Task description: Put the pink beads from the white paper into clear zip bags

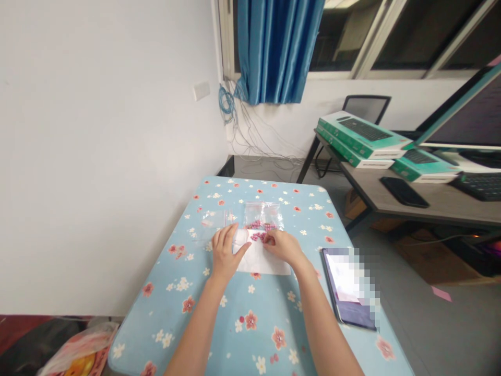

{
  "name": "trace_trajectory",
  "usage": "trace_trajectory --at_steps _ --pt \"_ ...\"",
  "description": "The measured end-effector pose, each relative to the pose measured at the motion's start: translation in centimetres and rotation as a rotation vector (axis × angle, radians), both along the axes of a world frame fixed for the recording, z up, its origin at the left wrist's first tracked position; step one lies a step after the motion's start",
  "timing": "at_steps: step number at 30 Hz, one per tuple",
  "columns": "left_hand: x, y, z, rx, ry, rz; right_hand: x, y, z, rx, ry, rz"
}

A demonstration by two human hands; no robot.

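A white sheet of paper (262,262) lies on the flowered table with a small cluster of pinkish-red beads (257,237) on it. My right hand (282,245) is at the right side of this cluster, its fingertips pinched together; what is between them is too small to make out. On the left, my left hand (227,250) rests with fingers stretched and thumb apart, its thumb over the paper's edge. Between thumb and fingers sits a whitish, clear item (240,236), partly covered. Just beyond the paper, a clear zip bag (263,213) contains more beads. Another clear bag (213,218) lies behind my left hand.
The table (230,344) has a light blue flowered cover. A tablet (348,287) lies near its right edge. White wall (97,156) borders the left. To the right, a desk (450,201) carries green keyboard boxes (364,133), a black phone (404,191) and a monitor (465,109).
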State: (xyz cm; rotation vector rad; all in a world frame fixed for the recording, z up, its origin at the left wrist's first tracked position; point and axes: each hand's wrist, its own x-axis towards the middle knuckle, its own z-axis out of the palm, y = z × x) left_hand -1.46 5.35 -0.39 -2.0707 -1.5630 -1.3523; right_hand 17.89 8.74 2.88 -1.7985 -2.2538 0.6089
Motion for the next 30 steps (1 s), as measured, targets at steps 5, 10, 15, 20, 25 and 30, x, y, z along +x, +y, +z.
trace_trajectory --at_steps 5,10,15,20,25,30 --pt "0.03 -0.02 0.04 0.0 0.001 0.002 -0.03 0.02 -0.18 0.009 0.004 0.02" --pt "-0.03 0.04 -0.04 0.003 0.0 -0.006 0.07 -0.05 0.02 0.003 0.008 0.028" --pt "-0.07 0.04 -0.06 -0.006 -0.007 -0.011 0.31 -0.03 0.32 -0.008 0.077 0.11" --pt "-0.05 -0.03 0.02 -0.015 -0.007 -0.004 0.32 -0.1 0.18 -0.007 0.049 0.091" --pt "-0.1 0.03 -0.05 -0.014 -0.01 0.0 0.18 -0.13 -0.04 -0.021 0.039 0.105" --pt "-0.13 0.09 -0.03 0.003 -0.01 -0.012 0.12 -0.16 -0.03 -0.033 0.045 0.11"
